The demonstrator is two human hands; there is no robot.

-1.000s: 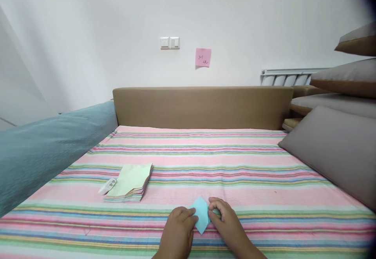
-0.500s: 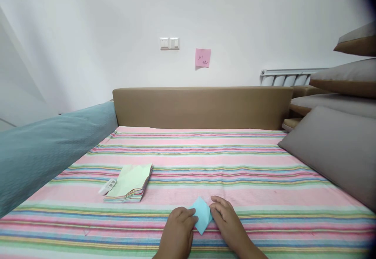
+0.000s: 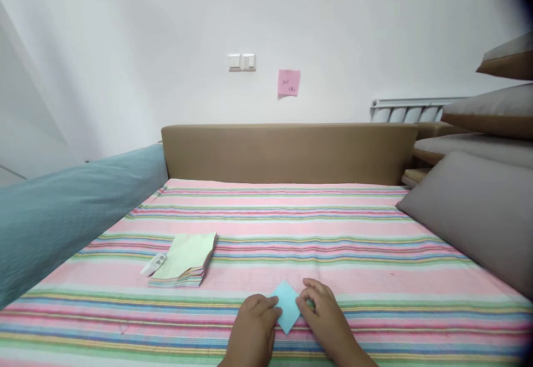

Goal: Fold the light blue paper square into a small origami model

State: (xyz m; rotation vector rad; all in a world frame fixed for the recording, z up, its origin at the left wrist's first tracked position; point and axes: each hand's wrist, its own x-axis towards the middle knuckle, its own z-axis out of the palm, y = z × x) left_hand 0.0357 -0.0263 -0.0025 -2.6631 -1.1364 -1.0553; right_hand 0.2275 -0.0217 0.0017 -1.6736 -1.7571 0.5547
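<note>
A small light-blue origami paper (image 3: 287, 307), folded into a diamond, lies on the striped bedspread in front of me. My left hand (image 3: 255, 323) holds down its left corner, thumb and fingertips on the edge. At the right corner, the thumb and index finger of my right hand (image 3: 322, 312) pinch the paper, while the other fingers curl above. Whatever the fingertips cover of the two side corners is hidden.
To the left lies a stack of coloured paper (image 3: 187, 256) with a pale green top sheet. A white gadget (image 3: 154, 265) touches its left edge. Grey cushions (image 3: 478, 211) are piled at the right, a blue-covered armrest (image 3: 83, 206) runs along the left, and a brown backrest (image 3: 287, 153) stands behind.
The right-hand flap of the blue paper, which stood partly raised with a crease showing, now lies flat in an even diamond. My right fingers have shifted slightly at that corner.
</note>
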